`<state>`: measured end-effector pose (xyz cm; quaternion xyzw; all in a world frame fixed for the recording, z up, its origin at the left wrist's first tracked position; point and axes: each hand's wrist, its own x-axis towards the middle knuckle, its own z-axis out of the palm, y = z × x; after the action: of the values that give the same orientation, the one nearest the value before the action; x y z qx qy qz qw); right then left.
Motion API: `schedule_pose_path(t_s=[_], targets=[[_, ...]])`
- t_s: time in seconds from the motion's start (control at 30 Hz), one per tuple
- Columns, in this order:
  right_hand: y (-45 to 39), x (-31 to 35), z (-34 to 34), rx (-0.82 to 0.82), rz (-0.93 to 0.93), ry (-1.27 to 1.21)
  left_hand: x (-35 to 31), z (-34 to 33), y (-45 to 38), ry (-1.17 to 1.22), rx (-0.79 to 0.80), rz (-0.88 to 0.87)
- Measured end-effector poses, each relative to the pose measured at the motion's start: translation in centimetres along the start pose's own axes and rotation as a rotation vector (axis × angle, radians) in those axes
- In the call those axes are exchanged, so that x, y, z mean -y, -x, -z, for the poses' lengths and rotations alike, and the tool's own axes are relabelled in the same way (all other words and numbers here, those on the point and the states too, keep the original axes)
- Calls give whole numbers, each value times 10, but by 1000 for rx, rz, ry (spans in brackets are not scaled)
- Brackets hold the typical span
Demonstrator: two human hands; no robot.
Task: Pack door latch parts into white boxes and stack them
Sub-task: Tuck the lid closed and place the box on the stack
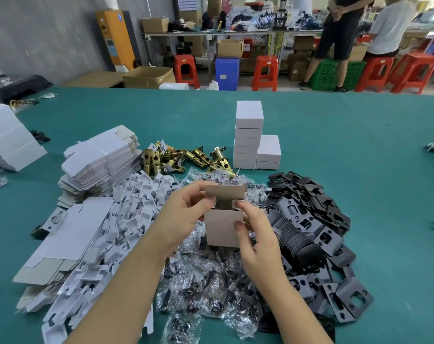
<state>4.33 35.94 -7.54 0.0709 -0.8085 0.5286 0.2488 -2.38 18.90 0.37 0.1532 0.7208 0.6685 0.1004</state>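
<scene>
Workshop floor, red stools (264, 72) and cartons along the far wall; green-covered bench (335, 145) in front, loaded with stock.

Largest heap: flat unfolded box blanks (101, 160) at left, with white card inserts (134, 209) spilling toward centre. Dark metal plates (315, 219) piled at right. Clear bags of small dark parts (211, 276) in the middle. Brass latch bodies (186, 157) behind those.

Done so far, judging by the bench: stack of closed white boxes (249, 135) at centre rear, one tall column with a shorter column touching it on the right. Plenty of loose parts left, so early in the run.

In hand: one open box (224, 225), upright, lid flap raised, above the bags. Left hand (186, 209) pinching the top flap area, right hand (254, 234) gripping the box's right side. Contents not visible. Closing and stacking not yet done.
</scene>
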Motion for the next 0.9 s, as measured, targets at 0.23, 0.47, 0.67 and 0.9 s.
schedule_pose_path(t_s=[0.23, 0.47, 0.67, 0.9], targets=[[0, 0, 0, 0, -10, -11, 1, 3, 2, -89, 28, -49], [1, 2, 0, -8, -72, -51, -6, 9, 11, -18, 148, -25], [1, 5, 0, -23, -96, -65, -6, 5, 10, -35, 83, -71], [2, 0, -1, -30, -121, -118, 1, 3, 10, -145, 150, -28]])
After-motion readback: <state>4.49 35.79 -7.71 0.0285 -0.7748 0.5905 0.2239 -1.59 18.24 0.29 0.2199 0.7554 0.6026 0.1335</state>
